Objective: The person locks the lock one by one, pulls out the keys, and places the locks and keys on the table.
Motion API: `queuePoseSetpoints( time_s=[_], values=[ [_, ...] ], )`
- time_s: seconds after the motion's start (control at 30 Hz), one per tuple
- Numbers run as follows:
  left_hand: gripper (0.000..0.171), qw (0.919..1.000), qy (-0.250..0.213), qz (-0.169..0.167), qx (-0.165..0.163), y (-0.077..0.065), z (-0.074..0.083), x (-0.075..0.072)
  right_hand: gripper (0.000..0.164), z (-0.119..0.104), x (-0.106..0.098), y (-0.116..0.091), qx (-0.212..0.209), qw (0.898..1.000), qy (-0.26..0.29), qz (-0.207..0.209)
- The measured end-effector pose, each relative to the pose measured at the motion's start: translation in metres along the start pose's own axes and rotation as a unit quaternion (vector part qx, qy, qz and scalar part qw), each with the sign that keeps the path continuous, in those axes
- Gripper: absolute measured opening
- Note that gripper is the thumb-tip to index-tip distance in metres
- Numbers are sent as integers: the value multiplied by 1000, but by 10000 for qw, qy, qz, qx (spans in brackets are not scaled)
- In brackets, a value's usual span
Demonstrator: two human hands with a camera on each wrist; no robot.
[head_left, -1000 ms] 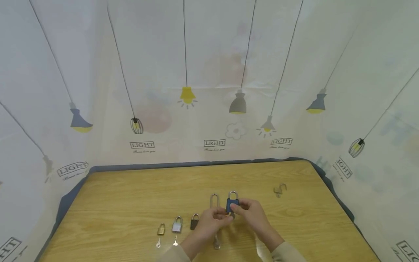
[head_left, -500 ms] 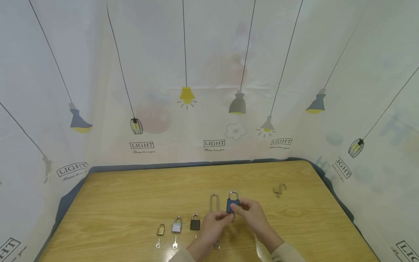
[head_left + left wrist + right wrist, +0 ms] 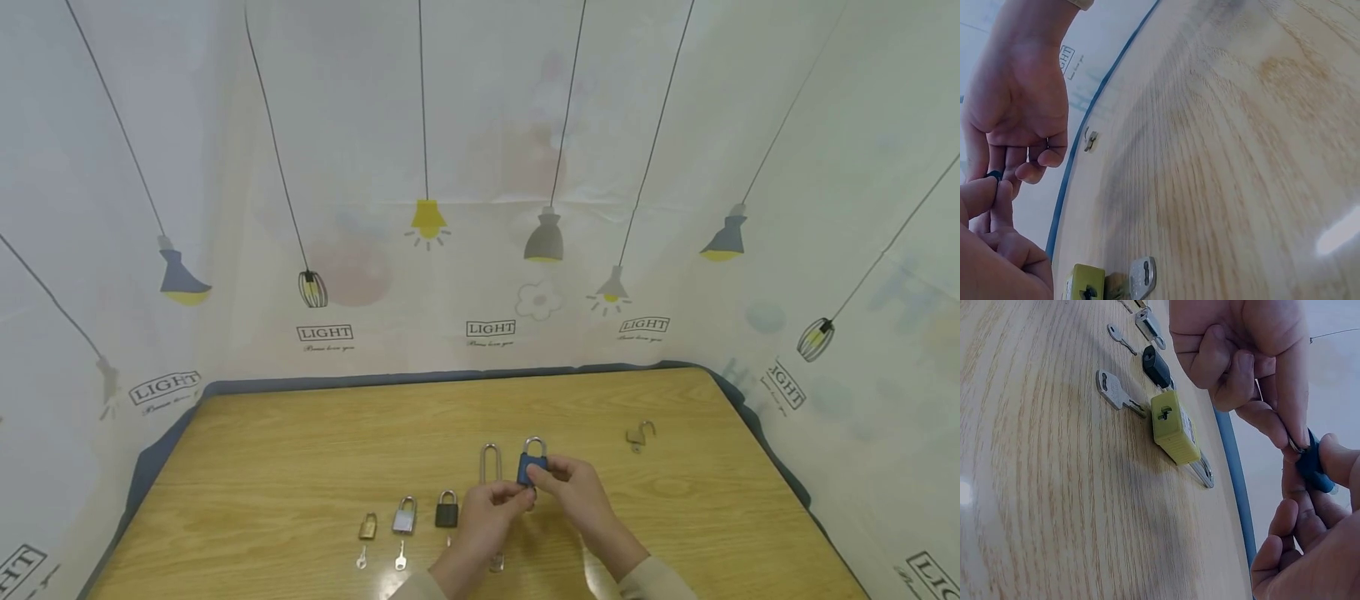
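Above the table my right hand [image 3: 588, 500] holds a blue padlock [image 3: 530, 461] upright between thumb and fingers, its silver shackle pointing away. My left hand [image 3: 482, 521] meets the padlock's lower end. In the right wrist view its thumb and finger pinch a small metal key [image 3: 1294, 445] at the underside of the blue body; most of the key is hidden by the fingers. Below the hands lies a yellow padlock [image 3: 1174, 428] with a long shackle, partly covered by the left hand in the head view. A silver key [image 3: 1109, 389] lies near its keyhole end.
To the left lie a black padlock [image 3: 446, 512], a silver padlock [image 3: 404, 518] and a brass padlock [image 3: 367, 527], with keys [image 3: 401, 556] in front of them. An unlocked padlock [image 3: 640, 435] with its shackle swung out lies at the far right.
My left hand has shifted slightly right and its fingers have turned, covering the key bow seen earlier below the blue padlock. The black padlock now shows fully. My right hand stays nearly still.
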State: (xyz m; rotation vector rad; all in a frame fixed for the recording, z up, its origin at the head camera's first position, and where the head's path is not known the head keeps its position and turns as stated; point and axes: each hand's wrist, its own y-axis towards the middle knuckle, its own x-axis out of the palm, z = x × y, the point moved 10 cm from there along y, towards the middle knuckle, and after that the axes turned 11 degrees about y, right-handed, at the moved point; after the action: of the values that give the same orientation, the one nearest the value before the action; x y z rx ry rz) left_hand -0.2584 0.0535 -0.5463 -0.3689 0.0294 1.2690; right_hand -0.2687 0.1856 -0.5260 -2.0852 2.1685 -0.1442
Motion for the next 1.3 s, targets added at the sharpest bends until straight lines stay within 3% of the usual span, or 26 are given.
queuePoseSetpoints(
  time_s=[0.53,0.8,1.07,1.3],
  values=[
    [23,9999,-101,-69,67,-1,-3,-1,41,-5,1,-3,68,9998,-122,106],
    [18,9990,355,-58,275,-8,-4,-1,42,-6,-8,1,251,9990,-190,311],
    [17,9913,1211,42,510,-15,-5,-4,42,-1,-11,5,378,9981,-440,220],
    [17,9896,1311,-80,593,-22,-7,-1,34,-1,-13,4,318,9960,-826,94]
  ],
)
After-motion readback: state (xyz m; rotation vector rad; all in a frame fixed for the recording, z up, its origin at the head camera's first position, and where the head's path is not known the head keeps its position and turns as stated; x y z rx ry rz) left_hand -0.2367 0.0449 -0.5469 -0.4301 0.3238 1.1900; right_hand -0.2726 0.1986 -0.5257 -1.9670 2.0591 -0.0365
